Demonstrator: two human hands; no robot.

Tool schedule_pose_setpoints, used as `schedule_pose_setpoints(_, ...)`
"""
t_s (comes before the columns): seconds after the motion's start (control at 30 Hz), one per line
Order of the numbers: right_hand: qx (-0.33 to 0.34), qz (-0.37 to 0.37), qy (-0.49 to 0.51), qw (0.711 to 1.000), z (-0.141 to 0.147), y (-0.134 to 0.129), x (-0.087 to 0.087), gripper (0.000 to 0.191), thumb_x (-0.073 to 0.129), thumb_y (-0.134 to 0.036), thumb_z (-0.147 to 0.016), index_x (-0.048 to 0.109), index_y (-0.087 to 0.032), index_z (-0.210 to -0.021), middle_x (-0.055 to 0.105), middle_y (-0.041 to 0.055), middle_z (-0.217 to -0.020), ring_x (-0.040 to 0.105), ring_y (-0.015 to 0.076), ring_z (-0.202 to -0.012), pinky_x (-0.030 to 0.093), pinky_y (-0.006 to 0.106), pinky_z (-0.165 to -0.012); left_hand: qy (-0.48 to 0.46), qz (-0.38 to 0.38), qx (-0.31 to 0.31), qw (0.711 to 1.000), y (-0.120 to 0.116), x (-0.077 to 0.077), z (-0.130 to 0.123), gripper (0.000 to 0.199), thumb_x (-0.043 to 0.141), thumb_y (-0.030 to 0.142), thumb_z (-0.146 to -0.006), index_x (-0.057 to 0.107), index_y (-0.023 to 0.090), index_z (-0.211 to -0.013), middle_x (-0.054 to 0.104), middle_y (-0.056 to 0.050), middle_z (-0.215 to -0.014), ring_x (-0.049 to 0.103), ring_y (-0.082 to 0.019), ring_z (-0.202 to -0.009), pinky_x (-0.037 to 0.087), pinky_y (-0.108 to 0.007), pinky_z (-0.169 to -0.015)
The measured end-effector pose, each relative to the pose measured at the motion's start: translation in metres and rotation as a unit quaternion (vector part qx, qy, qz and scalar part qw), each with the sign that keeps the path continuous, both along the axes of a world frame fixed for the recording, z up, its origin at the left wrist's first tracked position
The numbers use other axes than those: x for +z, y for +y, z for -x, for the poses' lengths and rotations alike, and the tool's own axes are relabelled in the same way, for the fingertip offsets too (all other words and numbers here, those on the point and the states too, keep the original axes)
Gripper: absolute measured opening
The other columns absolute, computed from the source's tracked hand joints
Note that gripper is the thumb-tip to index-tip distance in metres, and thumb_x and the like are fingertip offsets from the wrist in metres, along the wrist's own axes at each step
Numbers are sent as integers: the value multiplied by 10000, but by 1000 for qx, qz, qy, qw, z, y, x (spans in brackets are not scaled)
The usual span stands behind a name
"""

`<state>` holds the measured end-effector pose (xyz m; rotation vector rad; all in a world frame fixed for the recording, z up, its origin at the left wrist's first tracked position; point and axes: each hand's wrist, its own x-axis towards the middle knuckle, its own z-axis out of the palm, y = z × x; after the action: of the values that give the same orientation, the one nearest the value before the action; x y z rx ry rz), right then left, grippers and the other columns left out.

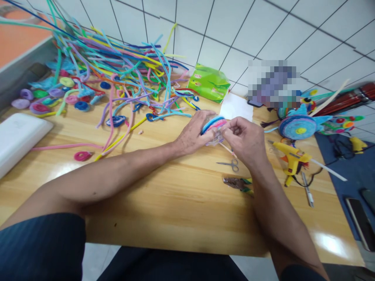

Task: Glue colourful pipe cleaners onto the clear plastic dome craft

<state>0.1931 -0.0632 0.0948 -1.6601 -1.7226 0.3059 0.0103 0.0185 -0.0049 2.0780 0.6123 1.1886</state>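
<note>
My left hand point(191, 132) is closed around a coiled pipe-cleaner piece point(215, 124) with blue, pink and pale purple bands. At its right edge, the thumb and index finger of my right hand point(246, 138) are pinched together; what is between them is too small to make out. A thin pale stick point(227, 149) shows below the piece. Small scissors point(231, 164) lie just under my hands, and pliers point(237, 183) rest beside my right forearm.
Loose pipe cleaners point(125, 66) pile up along the tiled wall, with small coils point(41, 97) at left. A green packet point(208, 82) and white paper point(237, 107) lie behind my hands. To the right are a yellow glue gun point(293, 158), a finished-looking coiled fish point(299, 127) and a utility knife point(307, 191).
</note>
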Motion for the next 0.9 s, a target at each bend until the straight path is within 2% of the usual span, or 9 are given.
schedule_pose_setpoints(0.17, 20, 29, 3, 999, -12, -2, 10, 41, 768, -241, -887, 736, -260, -867, 721, -8, -732, 605, 163, -625, 465, 309, -597, -6, 10, 2, 1000, 0, 3, -1, 539, 627, 524, -1071, 549, 227, -1515, 699, -167, -1535, 658, -327, -1473, 551, -546, -1282)
schedule_pose_setpoints(0.3, 27, 31, -3, 999, -19, -3, 15, 53, 766, -272, -926, 750, -255, -879, 712, -4, -726, 589, 164, -630, 444, 304, -589, 2, 19, 5, 1000, -1, 4, -1, 527, 634, 516, -1064, 553, 235, -1503, 713, -156, -1518, 668, -317, -1461, 556, -533, -1285)
schedule_pose_setpoints(0.43, 25, 30, 6, 999, -20, -1, 11, 62, 767, -271, -934, 745, -255, -879, 684, -11, -711, 586, 166, -640, 458, 305, -605, 3, 19, 7, 1000, 0, 4, -1, 556, 631, 519, -1064, 539, 217, -1521, 697, -177, -1551, 653, -325, -1497, 556, -547, -1297)
schedule_pose_setpoints(0.63, 29, 26, 82, 996, -22, 8, -1, 86, 805, -295, -887, 733, -249, -879, 695, -7, -760, 627, 167, -665, 509, 314, -627, -5, 4, -9, 1000, 1, 3, 1, 558, 608, 523, -1071, 546, 195, -1518, 700, -193, -1558, 656, -342, -1506, 557, -563, -1296)
schedule_pose_setpoints(0.77, 37, 38, 106, 993, -22, 10, 2, 91, 807, -290, -828, 735, -238, -848, 689, -5, -747, 610, 158, -664, 499, 300, -605, 6, -6, -12, 1000, 3, 2, 1, 538, 632, 474, -1053, 547, 223, -1521, 714, -168, -1549, 671, -337, -1481, 566, -567, -1288)
schedule_pose_setpoints(0.9, 48, 44, 87, 994, -22, 6, 9, 54, 789, -275, -845, 776, -234, -878, 677, -7, -734, 577, 152, -648, 461, 298, -588, 10, -9, -12, 1000, 3, 1, 1, 537, 629, 512, -1067, 553, 250, -1530, 705, -154, -1564, 664, -329, -1493, 553, -547, -1297)
